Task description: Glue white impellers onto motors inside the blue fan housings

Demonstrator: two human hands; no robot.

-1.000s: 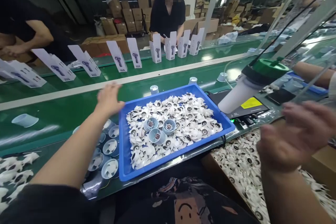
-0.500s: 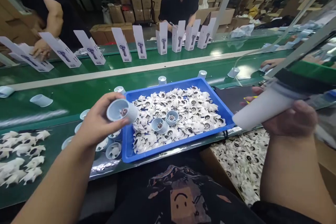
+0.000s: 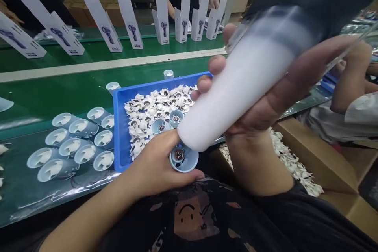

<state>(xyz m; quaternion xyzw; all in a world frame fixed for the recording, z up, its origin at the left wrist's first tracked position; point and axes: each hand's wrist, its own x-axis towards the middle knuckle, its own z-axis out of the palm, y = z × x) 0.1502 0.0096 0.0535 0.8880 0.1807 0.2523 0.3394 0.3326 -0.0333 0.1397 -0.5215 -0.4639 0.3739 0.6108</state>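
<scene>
My left hand is wrapped round a light blue cup with a small copper-coloured motor inside, its mouth tilted towards me. Above it, my right hand grips a thick white cylinder with a dark upper part. The cylinder's lower end overlaps the cup's rim; whether they touch is unclear. Behind my hands is a blue tray full of white fan blades, partly hidden by the cylinder. Two more blue cups with motors lie on the blades.
Several blue cups with white blades stand left of the tray. White printed boxes line the green conveyor. A carton of blades is at lower right. People are across the conveyor and at the right.
My left hand has brought its cup down and right, nearer my body. My right hand has swung the white cylinder left, over that cup. The view has shifted.
</scene>
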